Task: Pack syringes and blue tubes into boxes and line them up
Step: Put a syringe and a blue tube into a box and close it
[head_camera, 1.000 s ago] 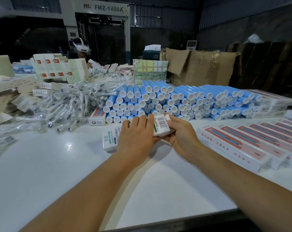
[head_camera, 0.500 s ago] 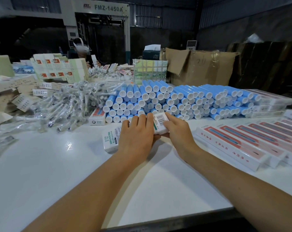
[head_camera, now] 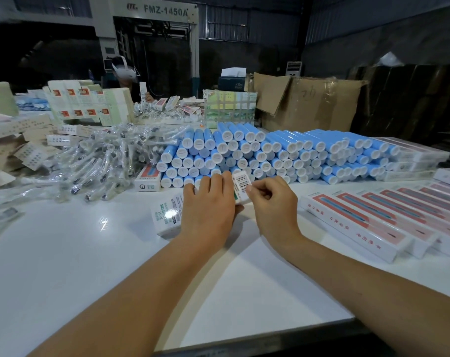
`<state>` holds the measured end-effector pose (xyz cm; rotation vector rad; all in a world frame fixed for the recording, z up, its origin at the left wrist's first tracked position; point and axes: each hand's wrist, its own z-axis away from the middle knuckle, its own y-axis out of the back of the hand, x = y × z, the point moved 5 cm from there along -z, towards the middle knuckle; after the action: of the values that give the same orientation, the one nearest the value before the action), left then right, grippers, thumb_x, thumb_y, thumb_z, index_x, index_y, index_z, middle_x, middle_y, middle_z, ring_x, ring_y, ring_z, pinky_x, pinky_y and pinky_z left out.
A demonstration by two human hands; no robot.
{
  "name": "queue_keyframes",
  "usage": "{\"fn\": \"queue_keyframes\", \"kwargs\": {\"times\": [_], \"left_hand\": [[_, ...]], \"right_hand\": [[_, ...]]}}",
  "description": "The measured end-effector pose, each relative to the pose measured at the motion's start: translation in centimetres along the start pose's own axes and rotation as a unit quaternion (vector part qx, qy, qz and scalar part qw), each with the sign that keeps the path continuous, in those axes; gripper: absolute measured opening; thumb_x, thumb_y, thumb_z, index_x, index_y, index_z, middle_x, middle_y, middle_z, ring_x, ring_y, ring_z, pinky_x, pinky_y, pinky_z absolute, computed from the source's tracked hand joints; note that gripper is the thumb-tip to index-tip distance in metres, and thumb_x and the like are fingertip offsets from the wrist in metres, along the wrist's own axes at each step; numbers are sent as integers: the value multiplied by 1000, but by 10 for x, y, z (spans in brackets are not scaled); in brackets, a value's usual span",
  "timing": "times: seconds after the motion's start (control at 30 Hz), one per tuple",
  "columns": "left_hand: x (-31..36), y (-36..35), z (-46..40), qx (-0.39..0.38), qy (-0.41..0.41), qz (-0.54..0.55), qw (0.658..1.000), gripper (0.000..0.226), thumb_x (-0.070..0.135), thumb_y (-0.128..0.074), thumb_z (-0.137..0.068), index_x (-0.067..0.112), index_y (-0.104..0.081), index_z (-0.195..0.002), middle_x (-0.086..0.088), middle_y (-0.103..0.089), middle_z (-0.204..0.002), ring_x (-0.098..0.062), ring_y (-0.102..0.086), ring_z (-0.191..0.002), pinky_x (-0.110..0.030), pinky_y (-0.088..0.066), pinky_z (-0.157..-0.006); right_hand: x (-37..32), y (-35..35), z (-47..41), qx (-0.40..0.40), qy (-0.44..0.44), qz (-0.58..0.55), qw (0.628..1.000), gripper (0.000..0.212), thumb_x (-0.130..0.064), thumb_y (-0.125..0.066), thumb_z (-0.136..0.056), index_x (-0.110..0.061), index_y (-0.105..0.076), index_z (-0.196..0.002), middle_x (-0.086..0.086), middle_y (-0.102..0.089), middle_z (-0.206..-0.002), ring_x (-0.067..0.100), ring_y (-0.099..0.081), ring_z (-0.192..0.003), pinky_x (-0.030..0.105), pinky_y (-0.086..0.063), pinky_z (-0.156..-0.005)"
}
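Note:
A long white box point(head_camera: 167, 212) with green print lies on the white table point(head_camera: 90, 266), its right end raised. My left hand point(head_camera: 208, 207) lies over its middle and grips it. My right hand point(head_camera: 273, 204) pinches the barcoded end flap point(head_camera: 240, 182) with curled fingers. Behind the box, blue tubes point(head_camera: 270, 155) with white caps are stacked in a long pile. Wrapped syringes point(head_camera: 97, 163) lie heaped at the left.
Closed red-and-white boxes point(head_camera: 389, 220) lie side by side at the right. Flat and folded cartons point(head_camera: 84, 104) pile up at the back left, a cardboard carton point(head_camera: 309, 104) at the back. One small box point(head_camera: 148, 180) sits by the tubes. A person works across the table.
My right hand has shifted from cupping the box's end to pinching the barcoded flap, fingers now curled. The left hand stays on the box.

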<state>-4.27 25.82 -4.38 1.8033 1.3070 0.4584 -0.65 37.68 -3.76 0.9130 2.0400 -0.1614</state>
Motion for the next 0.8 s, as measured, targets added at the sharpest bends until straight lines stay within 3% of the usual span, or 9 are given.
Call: {"fn": "queue_keyframes", "kwargs": {"times": [0.17,0.3,0.43,0.5,0.57,0.63,0.73,0.8], "left_hand": [[1,1,1,-3,-5,18,1000,69,54,-31,-96,8,-14,-144,-5,-39,-132,-23,-40,-116,-39,-32,-92],[9,1,3,-15,-25,12,1000,70,54,-29,-97,6,-13,-145,-7,-39,-133,-24,-38,-117,-39,-31,-91],[10,1,4,-21,-27,2,999,68,52,-29,-98,5,-13,-144,-8,-39,-131,-25,-38,-116,-41,-32,-91],[8,0,4,-19,-21,6,1000,67,53,-31,-98,6,-14,-143,-7,-40,-130,-24,-39,-115,-40,-32,-90],[4,0,2,-20,-9,15,1000,68,54,-31,-97,7,-15,-144,-6,-41,-130,-23,-40,-116,-39,-32,-89],[0,0,-1,-22,8,26,999,69,55,-32,-96,8,-15,-144,-6,-40,-132,-24,-40,-118,-39,-33,-90],[0,-2,-3,-15,16,25,999,70,56,-34,-95,8,-17,-143,-6,-41,-131,-24,-41,-117,-39,-33,-89],[0,-3,-2,-10,15,13,1000,69,55,-35,-94,8,-19,-142,-6,-43,-128,-24,-42,-113,-39,-33,-87]], "right_hand": [[6,-3,-5,-39,-72,-72,994,14,-10,-64,-88,-22,-65,-95,2,-54,-87,-1,-50,-66,6,-41,-64],[8,-1,-6,-25,-89,-83,992,23,-5,-63,-88,-28,-63,-82,-1,-58,-91,-6,-55,-71,3,-41,-66],[8,-4,-6,-38,-64,-17,997,14,-4,-61,-89,-10,-71,-97,-4,-53,-86,1,-54,-75,5,-41,-69],[8,-5,-7,-47,-61,-19,997,16,-7,-62,-89,-9,-71,-102,-2,-53,-88,2,-53,-75,7,-41,-71],[9,-5,-8,-54,-73,-45,995,12,-10,-63,-88,-15,-70,-97,1,-58,-91,4,-55,-77,12,-44,-74],[12,-3,-8,-46,-98,-69,992,1,-16,-66,-87,-16,-67,-86,0,-63,-86,1,-55,-72,10,-44,-66],[18,-2,-9,-29,-119,-51,991,21,-21,-67,-86,-4,-62,-77,1,-60,-69,-2,-50,-56,10,-39,-51],[17,-4,-7,-30,-118,-47,991,24,-18,-65,-87,1,-58,-74,2,-57,-65,-1,-48,-54,11,-38,-50]]}}
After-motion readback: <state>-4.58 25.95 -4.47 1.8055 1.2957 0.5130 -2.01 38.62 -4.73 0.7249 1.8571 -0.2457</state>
